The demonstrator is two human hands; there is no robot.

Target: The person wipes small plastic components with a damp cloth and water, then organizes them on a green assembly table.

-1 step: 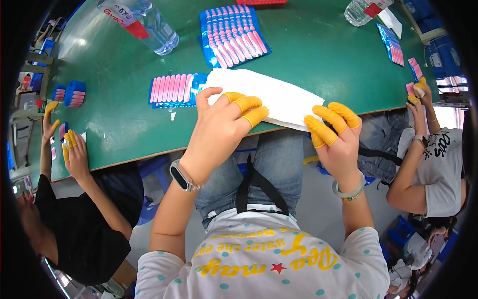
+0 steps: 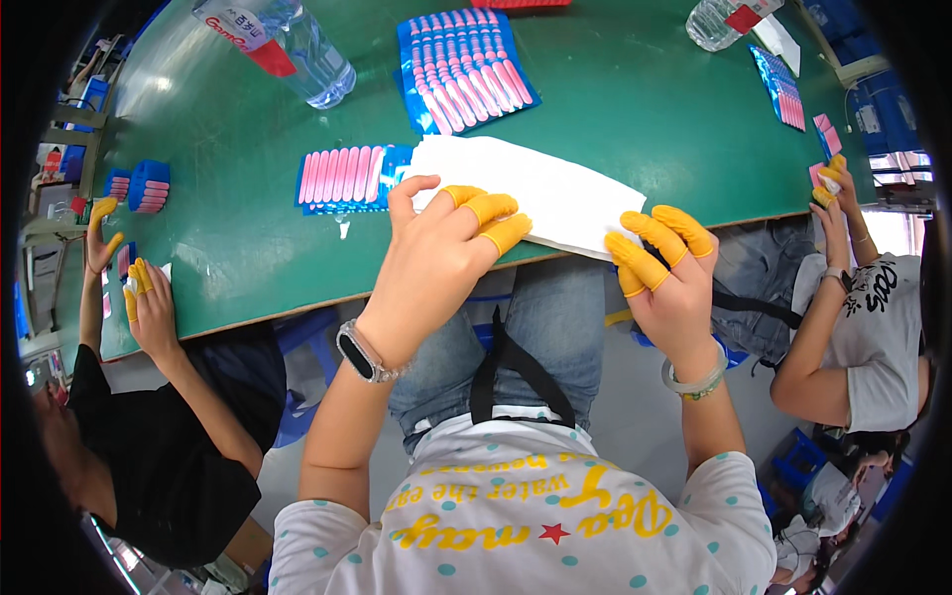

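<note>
A long, folded white sheet [image 2: 570,193], paper or thin cloth, lies aslant at the front edge of the green table [image 2: 228,213]. My left hand [image 2: 426,258] is over its left part, its yellow-cotted fingers bent and pressed together on the sheet. One bare finger of that hand curls at the far left. At the sheet's right end my right hand [image 2: 674,288] pinches the corner, also in yellow finger cots. A blue shiny piece with a row of pink strips [image 2: 342,178] lies left of the sheet and touches or passes under its end; which, I cannot tell.
Behind the sheet lies a stack of blue-and-pink strip cards [image 2: 466,74]. A clear bottle [image 2: 288,50] lies at the back left, another bottle [image 2: 729,22] at the back right. Co-workers' hands work at left [image 2: 149,307] and right [image 2: 833,193].
</note>
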